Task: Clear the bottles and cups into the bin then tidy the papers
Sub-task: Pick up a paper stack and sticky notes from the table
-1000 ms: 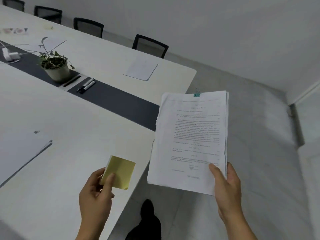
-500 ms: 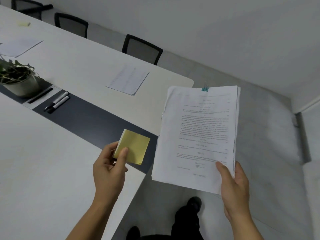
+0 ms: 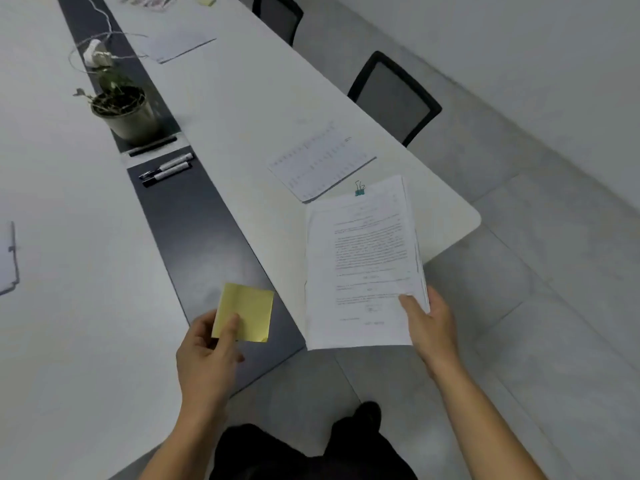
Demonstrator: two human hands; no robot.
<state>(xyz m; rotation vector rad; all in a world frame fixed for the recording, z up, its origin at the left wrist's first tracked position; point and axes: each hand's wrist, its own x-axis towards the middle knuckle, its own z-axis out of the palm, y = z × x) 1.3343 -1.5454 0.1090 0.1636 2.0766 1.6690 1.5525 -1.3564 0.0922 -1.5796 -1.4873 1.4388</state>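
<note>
White tabletop with a dark centre strip, seen from above at its near end, with grey floor to the right. The left grip, a bare hand, pinches a yellow sticky-note pad by its lower left corner, thumb on top, above the strip. The right grip, the other hand, holds a stack of papers by its lower right corner, thumb across the top sheet and fingers hidden beneath. The stack hangs partly over the tabletop's corner and partly over the floor. A teal binder clip sits on its far edge. One loose sheet lies flat just beyond the stack, and more papers lie farther along.

No bottles or cups are in view, so the paper-tidying step appears to be in hand.

Risks:
- Both grips are occupied, so lifting the loose sheet calls for freeing a hand first.
- A one-corner hold lets the stack sag. Its lower pages look fanned at the right edge, and whether the clip binds them all cannot be told. Unbound pages could slide out over the floor.
- Paper swept toward the strip could knock the markers or the potted plant.
</note>
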